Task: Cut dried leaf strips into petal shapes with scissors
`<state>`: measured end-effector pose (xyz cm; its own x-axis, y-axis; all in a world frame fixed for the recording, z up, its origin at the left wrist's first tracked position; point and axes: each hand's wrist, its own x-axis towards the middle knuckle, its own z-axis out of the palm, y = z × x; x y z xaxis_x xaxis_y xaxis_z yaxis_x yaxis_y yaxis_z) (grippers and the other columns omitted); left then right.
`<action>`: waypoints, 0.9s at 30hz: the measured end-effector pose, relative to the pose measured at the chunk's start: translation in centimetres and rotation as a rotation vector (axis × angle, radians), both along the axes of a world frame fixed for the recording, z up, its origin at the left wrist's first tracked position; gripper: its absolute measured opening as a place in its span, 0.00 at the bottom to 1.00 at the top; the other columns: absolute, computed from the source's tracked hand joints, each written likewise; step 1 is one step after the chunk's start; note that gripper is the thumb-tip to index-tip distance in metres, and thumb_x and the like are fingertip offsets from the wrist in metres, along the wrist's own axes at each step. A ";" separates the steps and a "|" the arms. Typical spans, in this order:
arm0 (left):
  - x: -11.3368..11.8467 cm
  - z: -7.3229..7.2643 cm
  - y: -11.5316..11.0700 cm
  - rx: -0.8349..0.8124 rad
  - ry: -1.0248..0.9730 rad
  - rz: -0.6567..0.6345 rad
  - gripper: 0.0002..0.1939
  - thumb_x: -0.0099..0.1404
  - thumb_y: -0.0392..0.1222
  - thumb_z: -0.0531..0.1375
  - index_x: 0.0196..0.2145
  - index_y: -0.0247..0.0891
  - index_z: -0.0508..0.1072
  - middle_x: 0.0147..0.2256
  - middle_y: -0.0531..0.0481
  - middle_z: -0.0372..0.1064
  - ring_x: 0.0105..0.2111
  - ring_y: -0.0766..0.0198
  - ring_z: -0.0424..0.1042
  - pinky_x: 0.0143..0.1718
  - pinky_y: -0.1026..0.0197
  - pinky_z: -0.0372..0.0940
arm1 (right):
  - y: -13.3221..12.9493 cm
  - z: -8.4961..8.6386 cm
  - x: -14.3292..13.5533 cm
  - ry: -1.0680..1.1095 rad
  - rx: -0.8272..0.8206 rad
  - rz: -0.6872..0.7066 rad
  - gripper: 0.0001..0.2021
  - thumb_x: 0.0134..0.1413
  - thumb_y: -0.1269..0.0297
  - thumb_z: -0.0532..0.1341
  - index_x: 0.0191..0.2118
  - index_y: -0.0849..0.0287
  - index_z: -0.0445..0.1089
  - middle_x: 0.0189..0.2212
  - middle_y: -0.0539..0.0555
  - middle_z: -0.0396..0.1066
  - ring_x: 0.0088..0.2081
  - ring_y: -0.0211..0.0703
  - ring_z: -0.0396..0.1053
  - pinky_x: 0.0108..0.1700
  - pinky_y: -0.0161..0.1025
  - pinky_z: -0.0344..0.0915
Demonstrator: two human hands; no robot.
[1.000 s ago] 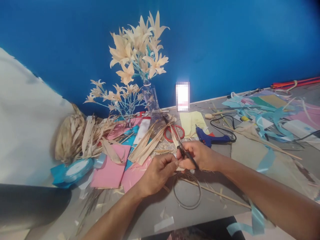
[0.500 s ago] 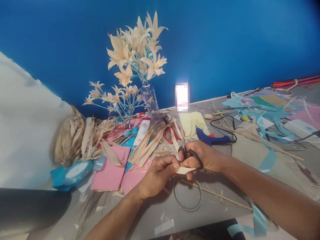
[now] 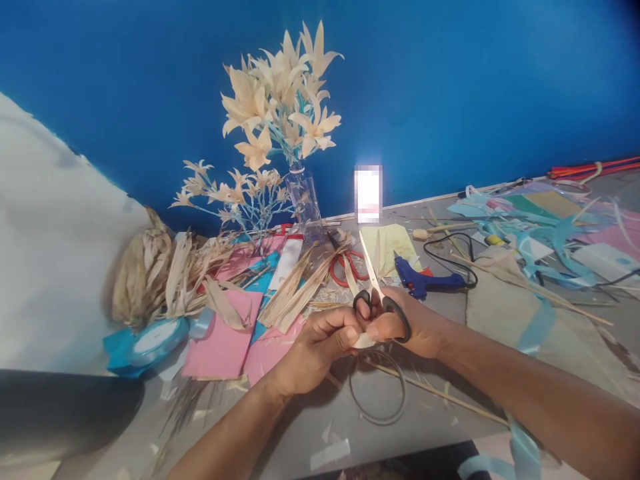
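Note:
My left hand (image 3: 320, 347) pinches a small pale piece of husk (image 3: 364, 341) between thumb and finger. My right hand (image 3: 400, 320) is closed beside it, with black-handled scissors (image 3: 373, 270) in its fingers; their blades point up, away from me. The fingertips of both hands meet around the pale piece, partly hiding it. A round wire ring (image 3: 377, 421) lies just below the hands on the grey table (image 3: 280, 433). Red-handled scissors (image 3: 334, 270) and dry husk strips (image 3: 285, 293) lie beyond my hands.
A blue glue gun (image 3: 425, 279) with a black cord lies right of centre. Pale flowers (image 3: 283, 87) stand in a clear bottle (image 3: 305, 200) by the blue wall. Pink sheets (image 3: 225, 347) and a ribbon roll (image 3: 155, 339) are left; light-blue ribbons (image 3: 537, 327) are right.
The pale piece between my fingers shows less and is turned differently. The black-handled scissors have tilted, so their blades are now plainly visible. The whole view has shifted slightly.

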<state>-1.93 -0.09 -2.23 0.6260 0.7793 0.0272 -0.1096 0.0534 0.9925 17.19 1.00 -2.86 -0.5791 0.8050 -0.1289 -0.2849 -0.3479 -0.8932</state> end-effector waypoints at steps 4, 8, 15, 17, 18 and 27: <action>0.1 -0.2 -0.1 -0.136 -0.191 0.039 0.21 0.63 0.55 0.64 0.23 0.36 0.68 0.24 0.52 0.61 0.27 0.64 0.62 0.34 0.60 0.56 | 0.3 0.5 0.6 0.269 -0.078 0.090 0.13 0.38 0.67 0.69 0.28 0.58 0.63 0.18 0.41 0.55 0.20 0.31 0.50 0.26 0.33 0.53; 0.0 -0.2 0.0 -0.212 -0.213 0.197 0.21 0.62 0.55 0.65 0.23 0.37 0.66 0.21 0.55 0.58 0.24 0.67 0.59 0.32 0.61 0.56 | 0.6 0.7 1.0 0.235 -0.019 -0.079 0.17 0.41 0.60 0.73 0.32 0.58 0.66 0.21 0.43 0.58 0.21 0.32 0.53 0.27 0.33 0.53; 0.2 0.2 -0.2 0.080 0.130 0.293 0.20 0.67 0.55 0.60 0.25 0.37 0.67 0.23 0.54 0.60 0.26 0.67 0.57 0.31 0.62 0.54 | 0.1 0.6 0.2 -0.090 0.132 -0.146 0.23 0.35 0.54 0.76 0.33 0.59 0.67 0.25 0.47 0.64 0.27 0.37 0.58 0.29 0.35 0.53; 0.3 0.3 -0.3 0.128 0.139 0.265 0.19 0.67 0.53 0.60 0.25 0.37 0.68 0.24 0.54 0.59 0.26 0.67 0.57 0.31 0.62 0.54 | -0.1 0.8 0.0 -0.115 0.109 -0.174 0.19 0.35 0.58 0.74 0.31 0.59 0.66 0.23 0.46 0.63 0.25 0.35 0.56 0.28 0.34 0.52; 0.3 0.3 -0.3 0.145 0.130 0.249 0.19 0.68 0.52 0.60 0.26 0.37 0.69 0.24 0.54 0.60 0.26 0.66 0.58 0.32 0.62 0.55 | -0.2 0.8 -0.2 -0.094 0.097 -0.174 0.18 0.35 0.59 0.74 0.30 0.59 0.66 0.23 0.46 0.62 0.25 0.35 0.55 0.28 0.34 0.52; -0.3 -0.4 0.0 0.023 -0.097 0.178 0.19 0.66 0.53 0.62 0.25 0.36 0.70 0.25 0.52 0.62 0.27 0.65 0.61 0.32 0.61 0.56 | 0.3 1.6 1.1 0.316 -0.135 -0.080 0.15 0.34 0.65 0.71 0.28 0.56 0.65 0.20 0.42 0.51 0.21 0.33 0.46 0.28 0.35 0.52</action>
<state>-2.23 -0.10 -2.58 0.4716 0.8761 0.1000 -0.2109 0.0020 0.9775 18.32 1.25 -1.26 -0.5429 0.8375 -0.0620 -0.5714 -0.4224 -0.7037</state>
